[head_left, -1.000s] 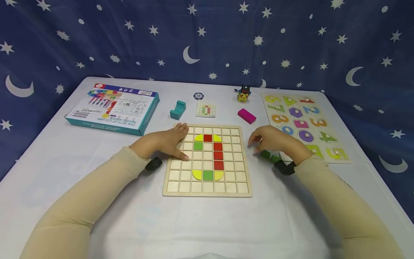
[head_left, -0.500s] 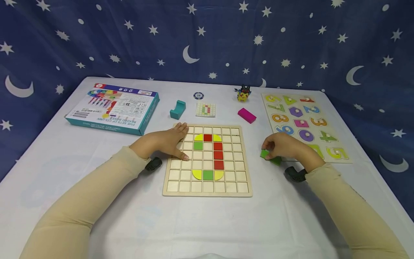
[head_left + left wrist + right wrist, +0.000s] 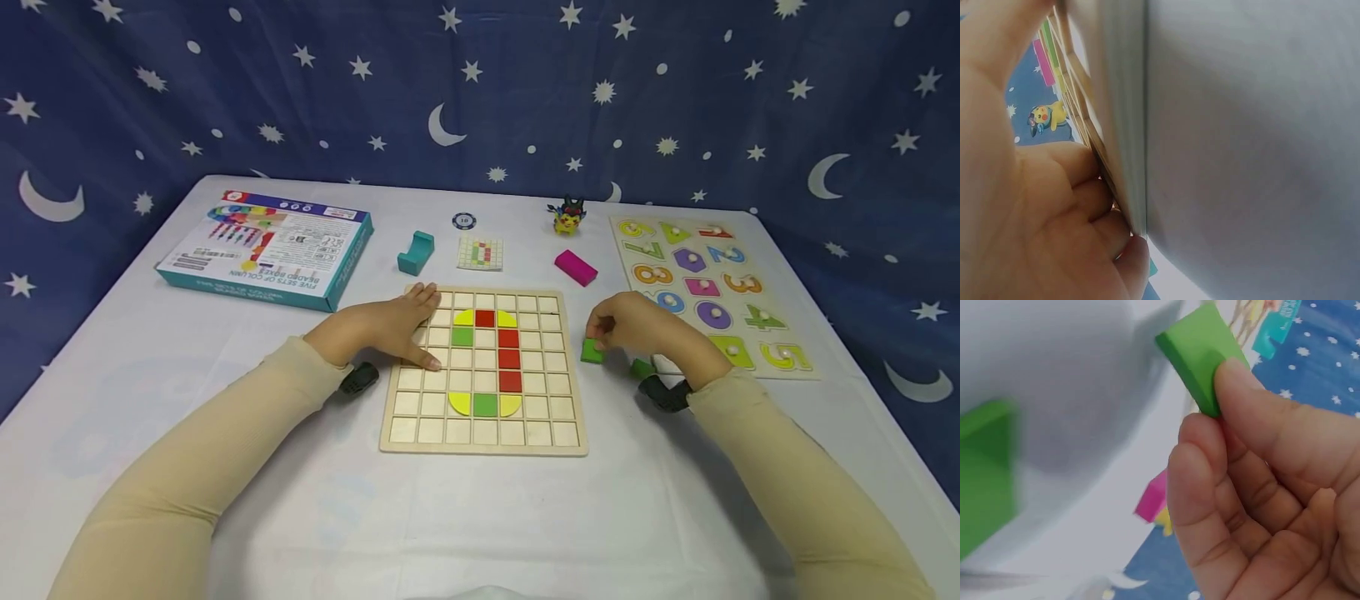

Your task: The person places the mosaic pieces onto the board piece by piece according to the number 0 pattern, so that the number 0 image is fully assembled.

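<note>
A wooden grid board (image 3: 483,442) lies at the middle of the table, with red, green and yellow tiles set in some of its squares. My left hand (image 3: 386,327) rests on the board's left side, fingers and thumb spread; the left wrist view shows the fingers along its edge. Just off the board's right edge, my right hand (image 3: 630,321) pinches a green square tile (image 3: 1204,353) between thumb and fingers. Another green tile (image 3: 642,369) lies on the table beneath the right wrist, partly hidden by the wrist camera.
Behind the board are a teal block (image 3: 416,253), a small pattern card (image 3: 481,253), a poker chip (image 3: 464,221), a magenta block (image 3: 576,267) and a toy figure (image 3: 567,217). A flat box (image 3: 262,250) lies left; a number puzzle board (image 3: 772,287) lies right.
The right hand first moved right to the green tiles, took hold of one, then came back left toward the board with it. My left hand stayed on the board.
</note>
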Demonstrator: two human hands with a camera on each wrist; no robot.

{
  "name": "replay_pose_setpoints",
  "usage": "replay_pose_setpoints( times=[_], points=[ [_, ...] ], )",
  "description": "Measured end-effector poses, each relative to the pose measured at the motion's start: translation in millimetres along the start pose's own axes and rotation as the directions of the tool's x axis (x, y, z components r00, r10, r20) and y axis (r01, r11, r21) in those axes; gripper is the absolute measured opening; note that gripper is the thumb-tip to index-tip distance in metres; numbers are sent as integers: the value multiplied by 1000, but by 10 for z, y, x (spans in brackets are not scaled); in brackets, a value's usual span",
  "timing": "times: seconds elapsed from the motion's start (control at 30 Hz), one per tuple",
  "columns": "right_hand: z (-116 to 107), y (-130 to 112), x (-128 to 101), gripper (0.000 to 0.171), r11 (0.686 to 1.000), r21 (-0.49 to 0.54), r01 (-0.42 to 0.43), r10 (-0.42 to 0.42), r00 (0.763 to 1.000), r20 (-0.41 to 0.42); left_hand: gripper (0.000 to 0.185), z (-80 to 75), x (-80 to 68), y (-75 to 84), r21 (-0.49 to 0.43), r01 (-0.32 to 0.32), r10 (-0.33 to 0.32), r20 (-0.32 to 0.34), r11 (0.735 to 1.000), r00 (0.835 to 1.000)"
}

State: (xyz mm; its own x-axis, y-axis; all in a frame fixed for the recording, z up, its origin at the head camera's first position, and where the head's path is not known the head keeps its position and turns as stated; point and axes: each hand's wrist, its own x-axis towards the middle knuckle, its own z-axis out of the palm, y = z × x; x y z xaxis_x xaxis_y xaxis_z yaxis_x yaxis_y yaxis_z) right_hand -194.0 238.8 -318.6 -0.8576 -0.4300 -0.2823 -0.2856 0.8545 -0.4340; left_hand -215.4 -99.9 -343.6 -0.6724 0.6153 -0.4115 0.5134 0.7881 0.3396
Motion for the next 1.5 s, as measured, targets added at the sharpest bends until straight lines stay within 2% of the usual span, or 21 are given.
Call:
replay_pose_setpoints(
  times=[0.17,0.47,0.67,0.9,1.27,1.5],
  points=[
    [5,-222,160,5,998,9,64,-64,998,3,113,0,4,-9,-2,0,0,0,1000,1000],
    [164,-758,474,5,988,55,141,-145,987,66,114,7,14,-2,-4,6,-6,0,1000,1000],
    [261,-1014,637,4,978,38,205,-208,974,89,113,-8,14,27,0,10,-10,-1,1000,1000],
    [334,-1173,759,7,966,21,258,-259,956,135,113,-13,0,35,10,27,-27,11,1000,1000],
    [444,-1273,861,6,976,-25,218,-208,958,199,113,-11,-10,16,1,10,-11,6,1000,1000],
    [451,-1283,822,5,979,-62,196,-181,966,183,114,0,8,9,7,11,-11,4,1000,1000]
  ],
)
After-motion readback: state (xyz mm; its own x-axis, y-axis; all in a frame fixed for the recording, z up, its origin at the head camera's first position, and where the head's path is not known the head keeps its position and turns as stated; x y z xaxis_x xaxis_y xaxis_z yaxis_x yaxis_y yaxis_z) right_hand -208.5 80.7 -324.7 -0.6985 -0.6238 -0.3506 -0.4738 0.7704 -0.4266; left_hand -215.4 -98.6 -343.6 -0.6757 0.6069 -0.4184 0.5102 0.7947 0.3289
